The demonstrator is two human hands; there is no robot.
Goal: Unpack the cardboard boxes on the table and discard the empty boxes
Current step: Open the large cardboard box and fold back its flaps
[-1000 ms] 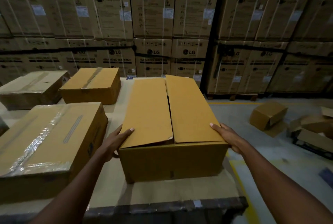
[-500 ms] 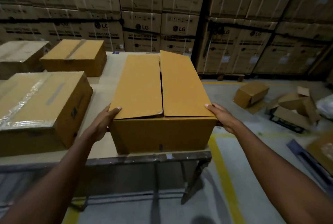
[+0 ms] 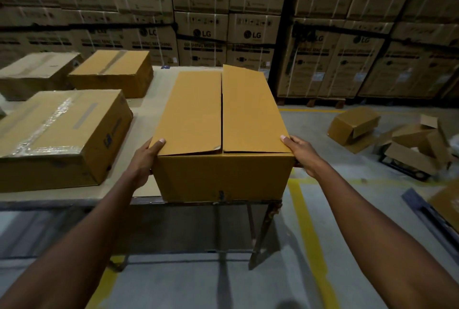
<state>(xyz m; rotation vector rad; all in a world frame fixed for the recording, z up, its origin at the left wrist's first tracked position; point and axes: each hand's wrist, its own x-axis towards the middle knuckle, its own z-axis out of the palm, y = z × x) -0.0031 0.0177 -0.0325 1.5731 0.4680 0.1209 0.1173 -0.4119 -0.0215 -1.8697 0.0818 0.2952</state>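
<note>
A long brown cardboard box (image 3: pixel 218 124) with untaped top flaps sits at the front right corner of the table (image 3: pixel 146 110), its near face level with the table's front edge. My left hand (image 3: pixel 145 159) grips its near left corner, thumb on the top flap. My right hand (image 3: pixel 301 153) grips the near right corner the same way. A large taped box (image 3: pixel 57 137) lies to the left. Two more closed boxes (image 3: pixel 111 72) (image 3: pixel 34 73) rest at the table's back left.
Opened, empty boxes (image 3: pixel 354 124) (image 3: pixel 417 147) lie on the floor to the right. A wall of stacked appliance cartons (image 3: pixel 223 10) stands behind the table. Yellow floor lines (image 3: pixel 308 231) run beside the table's metal legs (image 3: pixel 265 229).
The box has slid toward me, from mid-table to the front edge, held at both near corners. The view has drawn back, showing more floor and the table's legs.
</note>
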